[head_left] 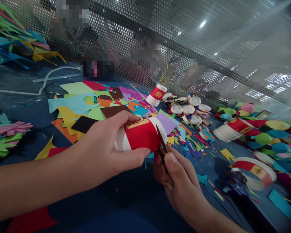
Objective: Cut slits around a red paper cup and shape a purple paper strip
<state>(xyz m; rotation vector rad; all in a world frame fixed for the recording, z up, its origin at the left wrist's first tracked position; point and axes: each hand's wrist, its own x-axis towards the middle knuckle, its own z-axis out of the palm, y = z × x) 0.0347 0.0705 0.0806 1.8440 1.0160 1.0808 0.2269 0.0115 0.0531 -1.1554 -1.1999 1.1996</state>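
Left hand (106, 144) grips a red-and-white cup (143, 136), inside hidden; right hand (180, 181) grips a dark blade (161, 139) at its end.

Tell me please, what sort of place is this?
Probably a craft workspace: colourful paper scraps are scattered over a blue surface, the left hand holds a red-and-white cup, and the right hand holds a pointed blade near its rim.

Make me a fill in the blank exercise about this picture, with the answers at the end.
The left hand grips a cup coloured mainly white and ____.
The dark blade is in the person's ____ hand.
The screen is full of small ____.
The black paper lies ____ of the lilac paper.
Missing words: red; right; holes; left.
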